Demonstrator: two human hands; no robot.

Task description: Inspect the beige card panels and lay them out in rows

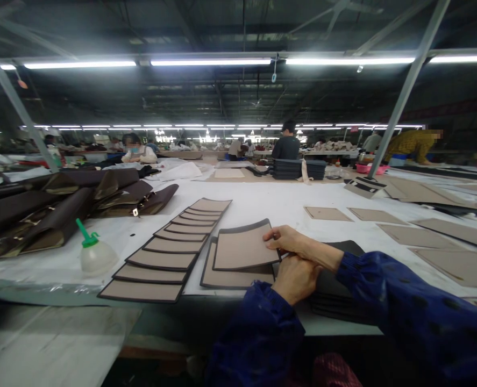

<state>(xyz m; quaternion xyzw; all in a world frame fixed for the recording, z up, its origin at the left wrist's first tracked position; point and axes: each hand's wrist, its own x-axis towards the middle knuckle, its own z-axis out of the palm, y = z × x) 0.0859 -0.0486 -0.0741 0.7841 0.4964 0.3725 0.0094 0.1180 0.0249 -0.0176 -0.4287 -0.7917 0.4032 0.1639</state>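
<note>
My right hand point(285, 239) held a beige rectangular panel with a dark border point(240, 246) by its right edge, thumb and fingers closed in a narrow pinch. The panel sat above a second beige, dark-edged panel point(238, 277), which lay near the front of the white-topped counter point(270, 200) and showed from beneath it. My left hand point(297, 280) was just below my right wrist, its back turned up; its fingers were hidden, so I could not tell whether they gripped anything. Both my sleeves were dark blue.

To the left of the held panel ran a slanting row of overlapping beige panels with dark borders point(169, 259). Beyond that stood a translucent squeeze bottle with a green spout point(98, 259), near dark brown, leather-like folded pieces point(66, 215). Right of my hands lay a stack of dark flat pieces point(330, 285), partly covered by my right forearm, and farther right, loose flat beige panels point(460, 266).
</note>
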